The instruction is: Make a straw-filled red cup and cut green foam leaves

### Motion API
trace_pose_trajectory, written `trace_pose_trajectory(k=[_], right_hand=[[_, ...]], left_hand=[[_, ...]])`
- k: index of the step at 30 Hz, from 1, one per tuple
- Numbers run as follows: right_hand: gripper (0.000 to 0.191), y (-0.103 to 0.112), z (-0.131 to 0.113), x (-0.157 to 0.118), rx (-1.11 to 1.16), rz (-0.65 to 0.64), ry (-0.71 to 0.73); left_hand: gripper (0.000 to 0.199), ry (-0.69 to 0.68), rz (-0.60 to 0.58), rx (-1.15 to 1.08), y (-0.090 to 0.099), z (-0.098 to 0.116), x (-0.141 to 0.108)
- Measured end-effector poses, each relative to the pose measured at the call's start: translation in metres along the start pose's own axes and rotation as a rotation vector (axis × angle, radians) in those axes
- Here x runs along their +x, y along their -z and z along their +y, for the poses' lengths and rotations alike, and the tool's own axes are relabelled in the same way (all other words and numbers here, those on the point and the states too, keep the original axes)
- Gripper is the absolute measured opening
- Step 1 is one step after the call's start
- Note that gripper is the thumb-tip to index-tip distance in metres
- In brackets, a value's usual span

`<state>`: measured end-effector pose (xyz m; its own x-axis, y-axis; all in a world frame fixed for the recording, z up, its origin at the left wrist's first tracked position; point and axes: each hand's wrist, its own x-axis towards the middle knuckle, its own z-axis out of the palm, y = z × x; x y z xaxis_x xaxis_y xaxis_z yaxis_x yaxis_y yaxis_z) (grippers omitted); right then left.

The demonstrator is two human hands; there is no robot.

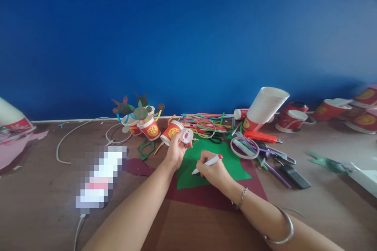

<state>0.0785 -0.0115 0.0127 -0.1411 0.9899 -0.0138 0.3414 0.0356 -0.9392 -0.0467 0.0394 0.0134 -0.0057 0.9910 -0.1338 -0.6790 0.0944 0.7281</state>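
Observation:
My left hand (176, 153) is closed on a small whitish ring, which looks like a roll of tape (186, 136), raised above the back of the paper. In my right hand (214, 170) is a white marker (212, 160) with a red end, its tip pointing down to the left at the paper. I cannot tell whether the tip touches it. Under the right hand lies a sheet of green paper (188, 178), on top of dark red paper (200, 200). Just behind my left hand, a red paper cup (171, 132) leans on its side.
Decorated paper cups (149, 129) stand back left. Colourful straws (203, 119) lie along the wall. At right are a stack of white cups (266, 106), a red cutter knife (262, 137) and a ring (245, 157). A phone-like blurred object (101, 176) with a cable lies left.

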Motion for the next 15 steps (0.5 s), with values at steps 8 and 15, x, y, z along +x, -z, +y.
trace_pose_trajectory(k=[8,15], right_hand=[[0.019,-0.0003,0.001,-0.0002,0.002,-0.022,0.001],[0.019,-0.0006,-0.0004,-0.0008,-0.02,-0.035,-0.001]], left_hand=[[0.028,-0.006,-0.015,-0.009,0.0002,-0.0004,-0.0001],[0.029,0.012,0.008,-0.021,0.0009,-0.0011,0.0014]])
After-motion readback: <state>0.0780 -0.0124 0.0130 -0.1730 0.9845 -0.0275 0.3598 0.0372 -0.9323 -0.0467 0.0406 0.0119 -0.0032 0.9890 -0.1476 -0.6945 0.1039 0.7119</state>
